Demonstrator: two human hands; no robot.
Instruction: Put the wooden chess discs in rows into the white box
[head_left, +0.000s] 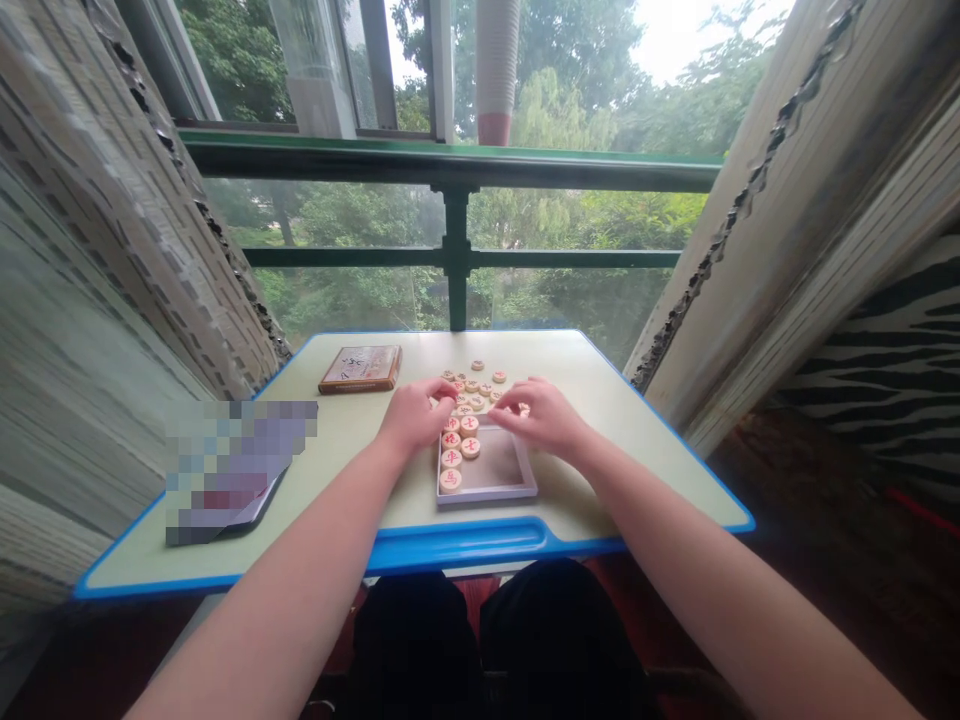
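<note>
We are holding the left forearm point(281, 570) and right forearm point(712, 560) forward, angled inward. We are curling the left hand point(415, 414) inward and bending the right hand point(546, 412) palm-down, fingers point(517, 393) flexed toward the left.

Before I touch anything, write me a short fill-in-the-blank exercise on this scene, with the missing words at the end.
1. The table has a ____ rim.
2. The round pieces inside the shallow tray bear ____ characters.
3. From the person's view, the flat brown box lies to the ____ of the left hand.
4. The railing beyond the table is painted ____.

Missing words: blue; red; left; green.
</note>
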